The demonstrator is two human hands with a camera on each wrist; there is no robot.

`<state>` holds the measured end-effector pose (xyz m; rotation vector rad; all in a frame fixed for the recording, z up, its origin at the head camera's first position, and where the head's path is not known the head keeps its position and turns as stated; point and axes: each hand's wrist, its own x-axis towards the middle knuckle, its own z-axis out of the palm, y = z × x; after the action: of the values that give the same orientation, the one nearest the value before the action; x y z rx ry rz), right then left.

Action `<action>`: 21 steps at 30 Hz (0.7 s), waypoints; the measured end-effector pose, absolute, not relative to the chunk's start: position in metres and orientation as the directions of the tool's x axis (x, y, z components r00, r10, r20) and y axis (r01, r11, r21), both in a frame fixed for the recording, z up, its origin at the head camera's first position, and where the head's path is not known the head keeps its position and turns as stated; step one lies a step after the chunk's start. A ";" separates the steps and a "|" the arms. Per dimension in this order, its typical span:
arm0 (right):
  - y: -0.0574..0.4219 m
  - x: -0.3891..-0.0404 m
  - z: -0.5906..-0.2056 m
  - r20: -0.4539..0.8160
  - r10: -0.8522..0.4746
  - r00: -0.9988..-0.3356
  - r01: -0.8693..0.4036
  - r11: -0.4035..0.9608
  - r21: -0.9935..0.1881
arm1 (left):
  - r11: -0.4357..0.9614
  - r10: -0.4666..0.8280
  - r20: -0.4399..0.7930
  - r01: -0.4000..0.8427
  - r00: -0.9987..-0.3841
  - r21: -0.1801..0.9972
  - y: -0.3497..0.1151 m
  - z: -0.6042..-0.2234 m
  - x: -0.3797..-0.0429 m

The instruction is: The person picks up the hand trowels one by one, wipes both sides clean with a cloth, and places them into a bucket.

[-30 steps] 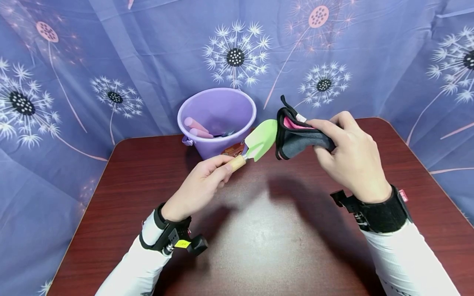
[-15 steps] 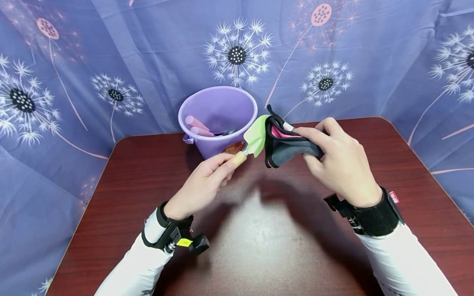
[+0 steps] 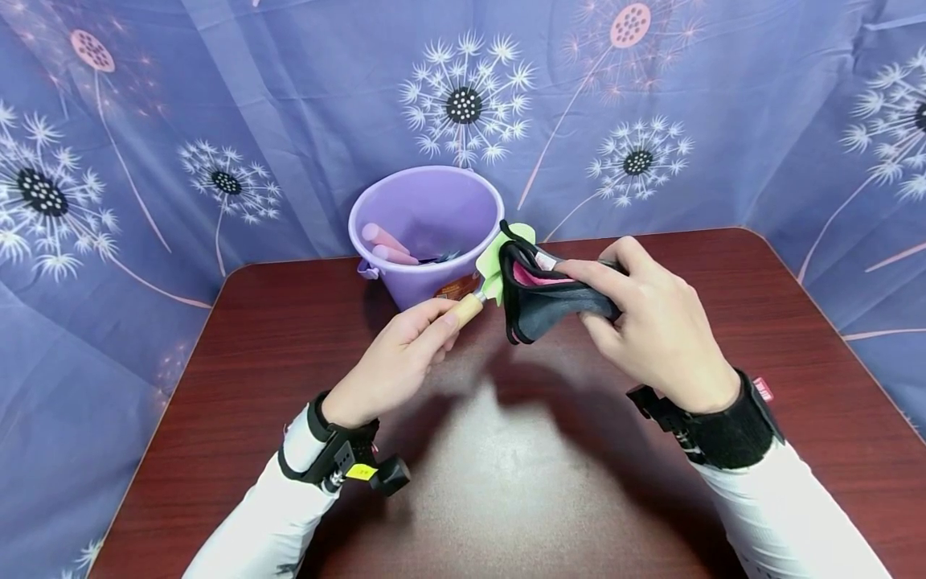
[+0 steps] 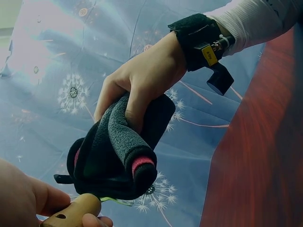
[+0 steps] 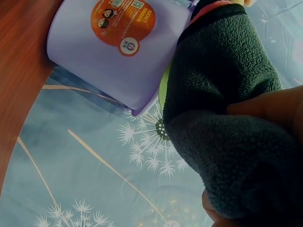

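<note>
My left hand [image 3: 401,354] grips the wooden handle [image 4: 78,210] of a small trowel whose light green blade [image 3: 492,261] points up and to the right. My right hand [image 3: 658,326] pinches a folded dark grey cloth [image 3: 553,310] with black edging and a pink inside. In the head view the cloth overlaps the blade and hides much of it. Grey fleece fills the right wrist view, with a sliver of green blade [image 5: 164,87] showing behind it. Seen from the left wrist, the fingers of the right hand [image 4: 147,71] press into the folds above the handle.
Behind the left hand stands a purple bucket [image 3: 434,178] with an orange sticker [image 5: 124,19]. Two pink handles [image 3: 387,240] and something dark lie inside it. The reddish-brown table [image 3: 246,362] meets a blue dandelion-print curtain [image 3: 311,104] at its back edge.
My right hand has moved left and slightly down with the cloth, which now covers more of the trowel's blade. The left hand and trowel have hardly moved.
</note>
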<state>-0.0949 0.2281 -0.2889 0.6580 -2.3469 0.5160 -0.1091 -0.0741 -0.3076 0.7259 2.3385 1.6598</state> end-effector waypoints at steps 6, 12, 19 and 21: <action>0.226 -0.094 -0.288 0.666 -0.351 -0.658 -0.596 0.783 -0.177 | 0.252 0.492 0.124 0.278 -0.862 0.927 -0.074 -0.307 -0.109; 0.224 -0.095 -0.288 0.681 -0.384 -0.624 -0.638 0.754 -0.159 | 0.221 0.495 0.127 0.266 -0.859 0.938 -0.074 -0.308 -0.110; 0.224 -0.096 -0.289 0.684 -0.441 -0.582 -0.688 0.715 -0.124 | 0.124 0.501 0.081 0.165 -0.862 0.978 -0.075 -0.306 -0.108; 0.224 -0.097 -0.290 0.688 -0.455 -0.565 -0.704 0.700 -0.116 | 0.082 0.502 0.062 0.118 -0.863 0.990 -0.075 -0.306 -0.108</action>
<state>-0.0970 0.2239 -0.2898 0.8806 -2.2654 0.5065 -0.1080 -0.0750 -0.3062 0.6188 2.0697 1.8469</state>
